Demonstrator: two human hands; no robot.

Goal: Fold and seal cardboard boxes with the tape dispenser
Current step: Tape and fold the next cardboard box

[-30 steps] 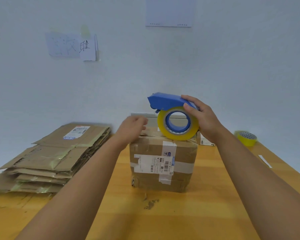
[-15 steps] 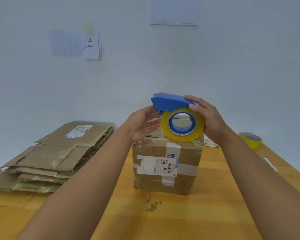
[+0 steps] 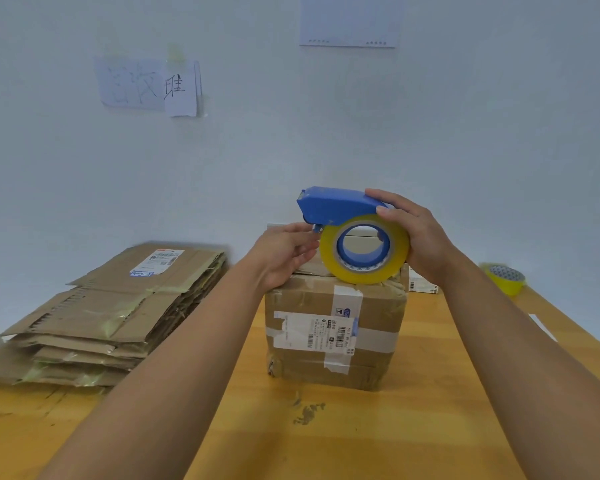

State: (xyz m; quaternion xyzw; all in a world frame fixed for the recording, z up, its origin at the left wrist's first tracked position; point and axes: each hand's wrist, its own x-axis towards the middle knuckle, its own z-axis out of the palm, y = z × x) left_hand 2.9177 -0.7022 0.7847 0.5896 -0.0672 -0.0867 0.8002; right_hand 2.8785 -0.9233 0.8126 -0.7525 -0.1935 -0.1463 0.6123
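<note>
A cardboard box (image 3: 335,337) was positioned upright near the middle of the wooden table (image 3: 326,441), its front face carrying a white shipping label and strips of tape. A blue tape dispenser (image 3: 336,204) loaded with a yellow tape roll (image 3: 363,252) was held above the top of the box, the lower edge of the roll at or just over the box top; contact could not be confirmed.

The dispenser was gripped by the right hand (image 3: 418,237), with the fingers curled over the blue housing and the palm against the right side of the roll. The left hand (image 3: 284,254) was raised to the front end of the dispenser, with the thumb and fingertips brought together at the small part beneath the housing nose. Whether a tape end was pinched there could not be determined. The two hands were thus located close together on either side of the roll.

A stack of flattened boxes (image 3: 108,313) was placed on the left part of the table. A second yellow tape roll (image 3: 506,278) lay at the far right edge. Two sheets of paper were fixed to the wall behind.
</note>
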